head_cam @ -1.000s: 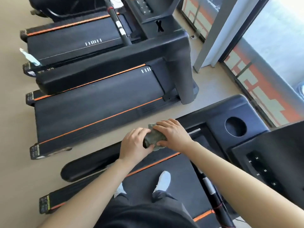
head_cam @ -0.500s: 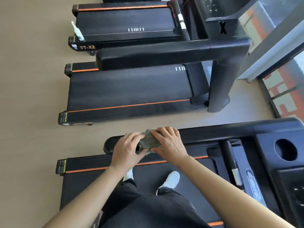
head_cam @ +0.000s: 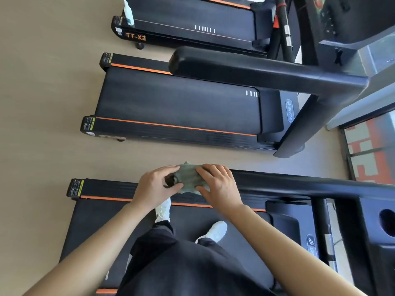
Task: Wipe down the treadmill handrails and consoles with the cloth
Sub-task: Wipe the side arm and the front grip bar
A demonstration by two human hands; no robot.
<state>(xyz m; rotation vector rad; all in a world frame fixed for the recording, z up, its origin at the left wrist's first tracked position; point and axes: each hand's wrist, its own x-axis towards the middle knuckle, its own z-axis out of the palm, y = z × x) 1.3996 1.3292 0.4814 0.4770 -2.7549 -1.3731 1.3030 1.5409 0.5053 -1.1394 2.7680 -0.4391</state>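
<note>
A crumpled grey-green cloth [head_cam: 188, 178] is draped over the free end of the near treadmill's black left handrail [head_cam: 299, 184]. My left hand [head_cam: 155, 185] holds the cloth at the rail's tip, fingers above and thumb below. My right hand [head_cam: 219, 184] grips the cloth on the rail just to the right, fingers spread over the top and thumb underneath. The rail's tip is hidden under cloth and hands. This treadmill's console [head_cam: 384, 265] with a round cup holder [head_cam: 387, 224] shows at the lower right edge.
I stand on the near treadmill's belt [head_cam: 106, 227] in white shoes. A second treadmill [head_cam: 181, 107] with a thick black handrail [head_cam: 245, 69] lies beyond a strip of tan floor. A third treadmill [head_cam: 192, 20] carries a spray bottle [head_cam: 128, 14]. Windows run along the right.
Both hands and the cloth have slid along the handrail from near the console to its free end. The view has swung left with them.
</note>
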